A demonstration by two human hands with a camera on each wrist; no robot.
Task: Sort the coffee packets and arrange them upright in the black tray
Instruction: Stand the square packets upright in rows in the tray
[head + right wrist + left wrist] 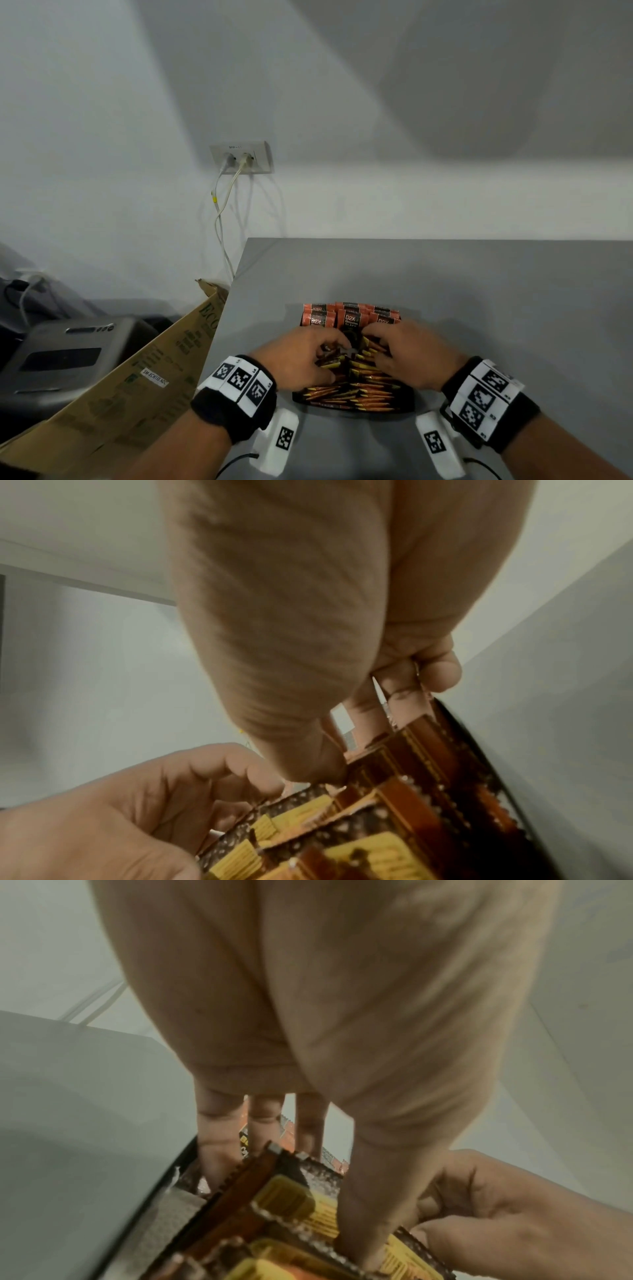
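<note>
A black tray (pixel 352 407) sits at the near edge of the grey table, packed with dark, orange and yellow coffee packets (pixel 356 383). Orange packets (pixel 349 318) stand upright in its far row. Both hands are down among the packets in the middle of the tray. My left hand (pixel 325 346) pinches a bunch of packets (pixel 274 1194): the thumb (pixel 363 1231) presses on their near side and the fingers (pixel 219 1150) reach down behind them. My right hand (pixel 373 342) grips another bunch (pixel 404 772), with the thumb (pixel 308 761) in front and the fingers (pixel 400 685) behind.
An open cardboard box (pixel 137 383) leans against the table's left edge, with a grey device (pixel 68 356) beyond it on the floor side. A wall socket (pixel 241 157) has cables hanging down behind the table. Bare grey tabletop (pixel 496 291) lies beyond and to the right of the tray.
</note>
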